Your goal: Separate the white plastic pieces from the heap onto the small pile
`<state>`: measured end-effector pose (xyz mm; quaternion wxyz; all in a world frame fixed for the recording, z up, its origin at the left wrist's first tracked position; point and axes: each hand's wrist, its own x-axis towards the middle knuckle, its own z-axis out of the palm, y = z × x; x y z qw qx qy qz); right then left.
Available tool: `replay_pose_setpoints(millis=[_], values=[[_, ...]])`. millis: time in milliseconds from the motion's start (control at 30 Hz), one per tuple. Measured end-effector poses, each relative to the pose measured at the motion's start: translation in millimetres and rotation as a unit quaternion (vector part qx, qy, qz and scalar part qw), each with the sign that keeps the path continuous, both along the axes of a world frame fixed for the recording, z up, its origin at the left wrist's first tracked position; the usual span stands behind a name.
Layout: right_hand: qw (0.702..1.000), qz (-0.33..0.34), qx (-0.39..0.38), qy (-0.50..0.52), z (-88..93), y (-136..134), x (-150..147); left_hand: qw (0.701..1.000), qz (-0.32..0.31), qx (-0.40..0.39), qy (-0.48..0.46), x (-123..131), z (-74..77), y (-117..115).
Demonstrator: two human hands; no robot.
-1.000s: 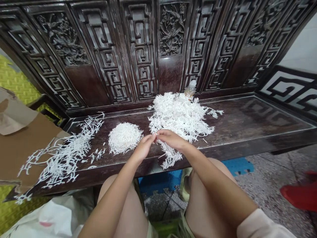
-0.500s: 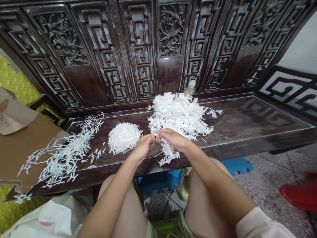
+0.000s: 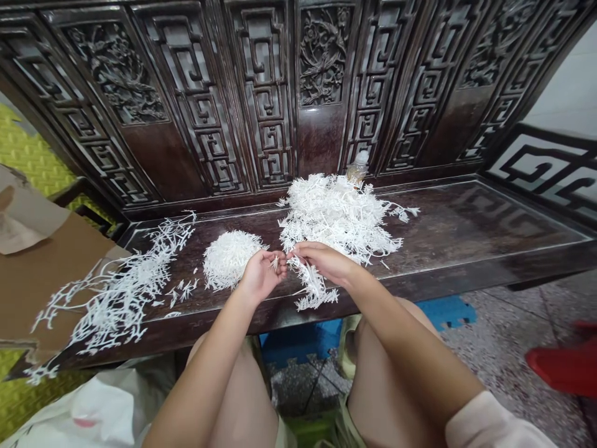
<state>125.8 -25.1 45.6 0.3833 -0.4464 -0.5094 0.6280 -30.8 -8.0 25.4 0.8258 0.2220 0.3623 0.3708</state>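
Observation:
My left hand (image 3: 262, 274) is turned palm up with its fingers curled, cupping a few small white spiky sprigs (image 3: 275, 263). Close beside it, my right hand (image 3: 324, 258) pinches a white branched plastic stem (image 3: 314, 289), whose leafy end hangs down over the bench's front edge. A rounded heap of small loose white sprigs (image 3: 232, 258) lies just left of my left hand. Behind my right hand rises a larger pile of white branched stems (image 3: 333, 208). The exact spot where the right fingertips grip is too small to make out.
The dark wooden bench (image 3: 448, 230) has a carved back. Bare, stripped white stems (image 3: 125, 295) lie at its left end, beside brown cardboard (image 3: 60, 274). Scattered bits (image 3: 181, 292) lie near them. A clear bottle (image 3: 358, 167) stands behind the large pile. A white bag (image 3: 93, 407) is at lower left.
My left hand has moved slightly left, away from the right hand, and turned palm up, showing small sprigs in it. The right hand has shifted slightly left, still holding the stem.

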Motion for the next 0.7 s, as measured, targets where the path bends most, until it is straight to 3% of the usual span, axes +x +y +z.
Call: replay_pose_setpoints(millis=[167, 533, 700], values=[[1.0, 0.004, 0.006, 0.027, 1.0, -1.3, -1.7, 0.999, -0.026, -0.021, 0.011, 7.9, -5.4, -2.2], [0.999, -0.033, 0.022, 0.036, -4.0, 0.8, -0.2, 0.967, -0.005, 0.209, 0.145, 11.0, -8.0, -8.1], [0.998, -0.044, 0.026, 0.047, -0.2, -1.0, -1.4, 0.919, 0.017, 0.315, 0.237, 13.2, -4.8, -11.5]])
